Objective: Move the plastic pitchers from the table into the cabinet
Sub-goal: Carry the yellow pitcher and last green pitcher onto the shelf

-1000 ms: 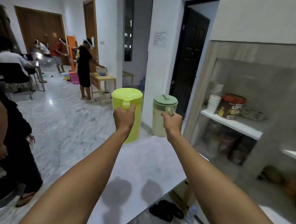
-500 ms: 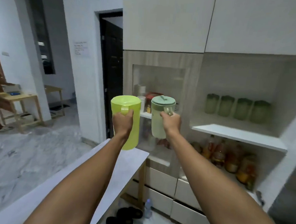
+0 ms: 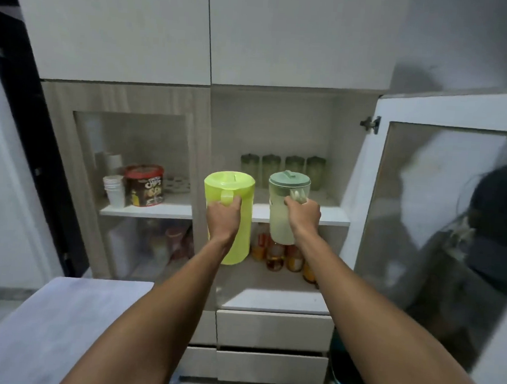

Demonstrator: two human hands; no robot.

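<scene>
Since half a second ago the person has turned to face the cabinet (image 3: 280, 119) squarely; its open bay now sits dead ahead, where before it lay off to the right, and the two pitchers have come closer to the shelf.

The glass door (image 3: 439, 233) stands swung open on the right, well clear of the arms. The white shelf (image 3: 331, 218) holds four green jars (image 3: 282, 167) along its back, leaving a free strip in front. The surface (image 3: 45, 327) lies low at the left, behind the work.

The yellow pitcher (image 3: 229, 220), the taller one, hangs upright from the left hand (image 3: 222, 216), whose fingers are closed round its handle. It hangs in front of the post between the bays, its base below shelf level. The pale green pitcher (image 3: 285, 205) is gripped the same way by the right hand (image 3: 302, 215), also in the air before the shelf edge.

To place them well, both should probably be lifted until their bases clear the shelf lip, and the yellow one shifted right, off the post. They are best set down one at a time, short of the jars, handles outward. The yellow one's height looks likely to fit under the top, though that is hard to tell.
</scene>
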